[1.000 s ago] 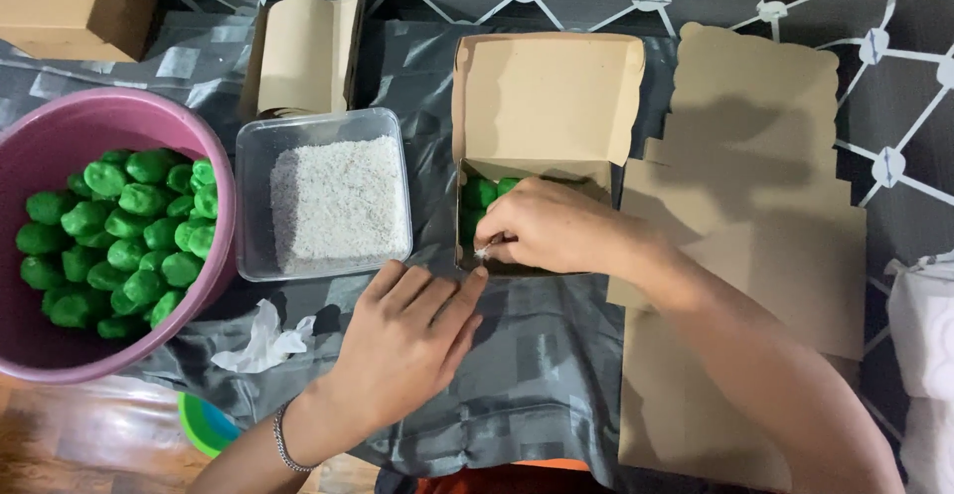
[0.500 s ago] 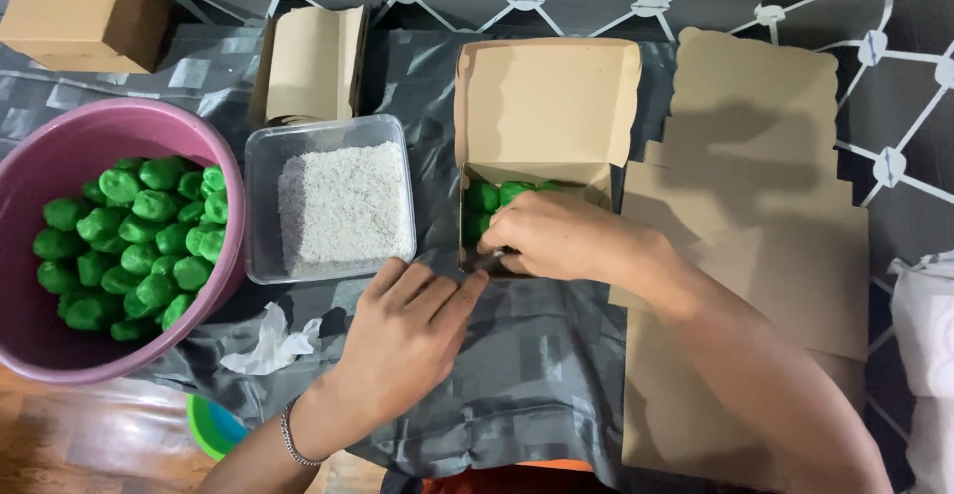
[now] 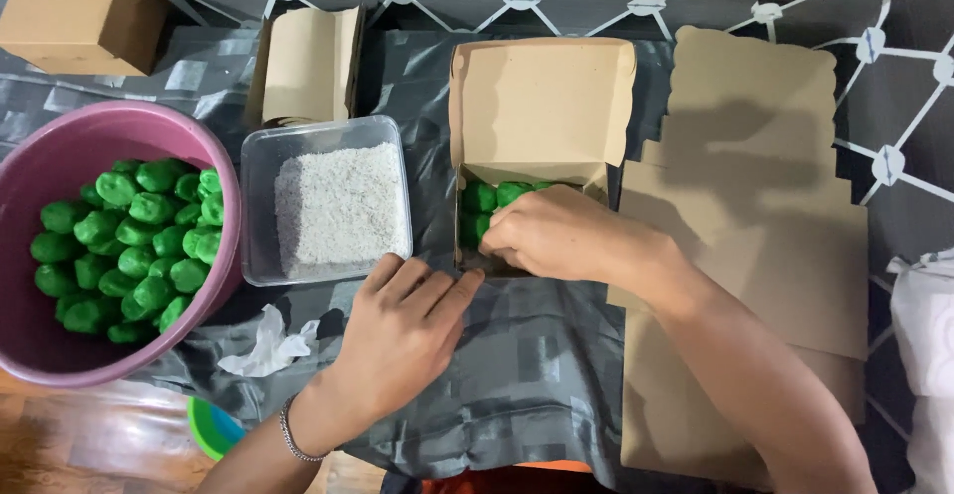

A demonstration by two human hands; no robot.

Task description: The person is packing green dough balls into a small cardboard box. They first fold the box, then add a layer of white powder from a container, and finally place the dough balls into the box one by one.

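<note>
The right hand is reaching into the open box, fingers curled over the green balls packed inside; whether it is gripping one cannot be told. The left hand is lying flat, fingers spread, touching the box's near corner, beside the tub of white flakes. The pink bowl is holding more balls.

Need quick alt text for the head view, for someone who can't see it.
The right hand reaches into an open cardboard box of green balls; the left hand rests at its front edge. A tray of white flakes and a pink bowl sit left.
</note>
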